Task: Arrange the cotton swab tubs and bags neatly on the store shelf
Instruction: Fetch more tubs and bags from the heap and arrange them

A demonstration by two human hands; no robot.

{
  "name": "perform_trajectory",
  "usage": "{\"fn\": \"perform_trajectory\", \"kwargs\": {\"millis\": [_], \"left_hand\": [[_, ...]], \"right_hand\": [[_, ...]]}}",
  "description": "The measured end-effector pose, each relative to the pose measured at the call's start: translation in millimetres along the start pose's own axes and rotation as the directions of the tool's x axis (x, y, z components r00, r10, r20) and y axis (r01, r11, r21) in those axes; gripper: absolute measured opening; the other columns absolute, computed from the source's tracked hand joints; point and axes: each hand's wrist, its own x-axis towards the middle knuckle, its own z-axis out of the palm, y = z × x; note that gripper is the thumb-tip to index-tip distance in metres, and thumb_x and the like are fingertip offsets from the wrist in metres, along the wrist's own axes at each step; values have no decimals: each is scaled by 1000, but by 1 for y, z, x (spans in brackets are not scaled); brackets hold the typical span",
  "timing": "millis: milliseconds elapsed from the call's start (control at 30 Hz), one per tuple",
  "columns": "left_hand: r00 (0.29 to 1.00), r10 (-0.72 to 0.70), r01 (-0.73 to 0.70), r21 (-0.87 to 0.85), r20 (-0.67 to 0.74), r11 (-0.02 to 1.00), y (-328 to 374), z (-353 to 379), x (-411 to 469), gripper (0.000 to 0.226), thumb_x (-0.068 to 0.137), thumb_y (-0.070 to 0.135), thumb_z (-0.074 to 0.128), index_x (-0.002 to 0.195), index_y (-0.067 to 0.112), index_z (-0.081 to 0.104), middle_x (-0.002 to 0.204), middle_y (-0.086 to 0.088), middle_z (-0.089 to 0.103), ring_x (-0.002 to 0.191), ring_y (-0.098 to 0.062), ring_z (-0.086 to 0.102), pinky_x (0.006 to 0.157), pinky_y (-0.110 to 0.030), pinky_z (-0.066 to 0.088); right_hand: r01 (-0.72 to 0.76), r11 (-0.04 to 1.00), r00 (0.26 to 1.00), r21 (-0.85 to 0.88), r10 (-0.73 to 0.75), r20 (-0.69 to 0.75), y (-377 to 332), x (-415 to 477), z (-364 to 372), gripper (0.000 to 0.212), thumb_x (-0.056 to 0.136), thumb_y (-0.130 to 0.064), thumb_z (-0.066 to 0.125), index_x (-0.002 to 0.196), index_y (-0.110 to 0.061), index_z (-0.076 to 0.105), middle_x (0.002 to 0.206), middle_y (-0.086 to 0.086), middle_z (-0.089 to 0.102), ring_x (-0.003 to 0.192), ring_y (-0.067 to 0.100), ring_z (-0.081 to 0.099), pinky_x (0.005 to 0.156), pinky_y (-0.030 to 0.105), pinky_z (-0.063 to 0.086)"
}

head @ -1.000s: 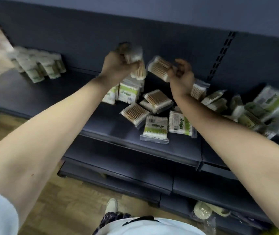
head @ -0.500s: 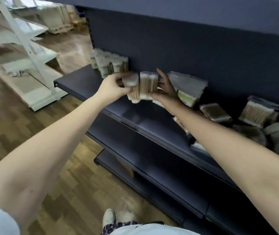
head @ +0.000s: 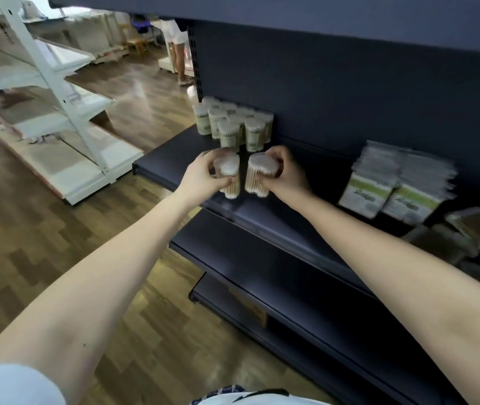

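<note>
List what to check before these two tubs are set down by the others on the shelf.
1. Left hand grips the left tub: ok, fingers curl round it.
2. Right hand grips the right tub: ok.
3. Both tubs are close to upright, white tips on top: ok.
4. Bare shelf in front of the standing tubs: ok, a dark gap shows there.
5. Held tubs already rest on the shelf: cannot tell, their bases are too hard to read.
6. Bags out of the way: ok, stacked well to the right.
</note>
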Motion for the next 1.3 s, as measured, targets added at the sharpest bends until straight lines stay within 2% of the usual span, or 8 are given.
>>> {"fn": "perform_trajectory", "kwargs": {"millis": [133,333,500,600,967,1067,1233,1300], "left_hand": [[1000,-24,24,-55,5,998,-37,-8,14,71,69,29,74,134,24,45,133,7,52,122,-9,47,90,-20,37],[996,-91,91,-28,18,995,-70,1,35,71,73,32,79,132,16,44,124,1,59,111,-16,55,79,-20,38],[993,-116,117,-27,6,993,-73,13,57,54,72,28,78,113,9,47,113,-7,62,105,-25,58,73,-26,39],[988,-155,155,-24,-2,988,-76,12,75,57,76,27,74,115,7,38,115,-10,61,108,-31,57,72,-28,37],[926,-329,357,146,-182,923,-129,-45,109,70,74,44,71,129,12,41,122,-12,60,116,-35,52,94,-46,44],[916,-332,376,196,-224,905,-137,-46,114,70,74,44,71,128,11,42,121,-13,61,116,-36,52,94,-46,43],[932,-301,340,203,-201,918,-149,-42,136,75,74,47,71,131,14,38,124,-13,59,118,-36,51,95,-45,42],[946,-279,311,217,-163,925,-152,-43,149,77,74,49,71,132,12,36,127,-14,57,120,-36,50,96,-45,41]], "right_hand": [[-5,993,999,-116,1,-32,13,16,36,58,77,-16,72,129,-17,47,128,4,48,118,18,48,91,21,37],[-70,986,970,-153,31,-239,12,24,69,72,67,-31,82,121,-5,44,125,11,42,114,20,44,85,16,32],[-83,982,996,-167,83,-9,18,29,71,91,67,-31,81,138,-18,26,137,1,41,122,12,42,99,28,39],[-93,983,983,-156,115,143,17,42,61,94,74,-22,76,146,-30,16,138,-5,43,116,1,40,91,17,35],[79,983,983,-167,-49,175,11,107,125,88,61,-38,85,131,-16,37,127,5,55,117,22,53,95,39,46],[33,978,998,-204,-23,51,7,113,143,87,64,-39,83,131,-12,35,126,10,56,114,31,54,88,40,48],[23,988,1000,-153,-23,3,7,129,150,95,63,-30,85,135,-5,30,138,12,44,126,27,43,100,30,38],[-52,993,997,-109,57,45,4,136,151,94,66,-24,84,138,-11,25,139,10,39,116,29,50,82,39,55]]}}
